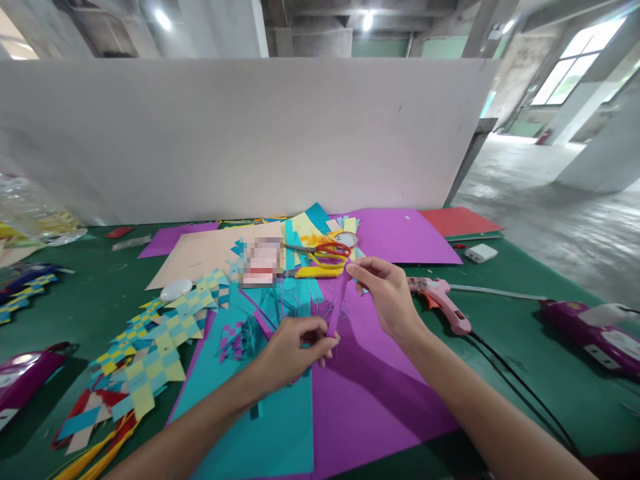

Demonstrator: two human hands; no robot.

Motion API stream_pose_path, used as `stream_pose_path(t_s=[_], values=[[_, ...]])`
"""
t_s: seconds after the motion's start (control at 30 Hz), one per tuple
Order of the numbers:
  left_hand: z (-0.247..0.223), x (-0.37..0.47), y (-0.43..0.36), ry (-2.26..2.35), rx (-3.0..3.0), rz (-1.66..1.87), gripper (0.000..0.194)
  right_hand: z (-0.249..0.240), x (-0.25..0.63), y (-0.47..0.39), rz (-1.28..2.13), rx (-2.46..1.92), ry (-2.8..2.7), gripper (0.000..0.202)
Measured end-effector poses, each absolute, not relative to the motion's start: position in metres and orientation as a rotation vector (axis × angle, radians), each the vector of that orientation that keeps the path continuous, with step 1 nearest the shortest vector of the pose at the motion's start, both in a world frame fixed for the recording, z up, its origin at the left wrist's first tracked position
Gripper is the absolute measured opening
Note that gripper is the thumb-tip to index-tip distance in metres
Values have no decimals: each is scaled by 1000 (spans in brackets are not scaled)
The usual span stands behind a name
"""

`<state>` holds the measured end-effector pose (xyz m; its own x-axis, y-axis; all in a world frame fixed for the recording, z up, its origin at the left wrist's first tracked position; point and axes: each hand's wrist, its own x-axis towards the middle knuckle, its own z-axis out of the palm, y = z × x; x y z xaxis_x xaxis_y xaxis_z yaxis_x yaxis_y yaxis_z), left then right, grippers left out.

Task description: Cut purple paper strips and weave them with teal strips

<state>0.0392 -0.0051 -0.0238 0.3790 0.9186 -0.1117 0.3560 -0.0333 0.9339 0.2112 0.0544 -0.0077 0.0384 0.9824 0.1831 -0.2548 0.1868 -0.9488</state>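
Here, left hand (305,341) and right hand (386,290) pinch 1 purple strip (339,302); lower end hidden.

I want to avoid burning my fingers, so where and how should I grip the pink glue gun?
Probably by the handle, from the near right side: the pink glue gun lies flat with the handle slanting that way and its front end pointing left.

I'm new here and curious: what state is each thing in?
Purple strip: straight
Left hand: pinching one end
Right hand: pinching the other
Scissors: lying down; open or shut unclear
Glue gun: on its side, glue stick protruding
Checkered woven pieces: loosely heaped
Purple sheet: flat
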Motion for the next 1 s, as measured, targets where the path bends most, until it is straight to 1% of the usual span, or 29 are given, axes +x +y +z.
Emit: stream_pose_path(t_s=[0.1, 0.27, 0.4, 0.6, 0.8, 1.0], values=[[-23, 40, -6, 1169, 1615, 700, 24, -7, 212, 55, 1201, -887, -1069, 17], [-22, 39, -7, 1219, 1650, 626, 35, -5, 215, 56, 1229, -877, -1032, 19], [-21, 38, -7, 1212, 1662, 599, 39, -6, 215, 58, 1250, -856, -994, 17], [-20, 37, -9, 1165, 1754, 611, 39, -5, 214, 58, 1264, -878, -956, 18], [-19, 38, -9, 1164, 1784, 689, 38, -9, 216, 61, 1263, -827, -973, 14], [-17, 36, -10, 1165, 1828, 687, 39, -9, 219, 64, 1267, -850, -944, 18]])
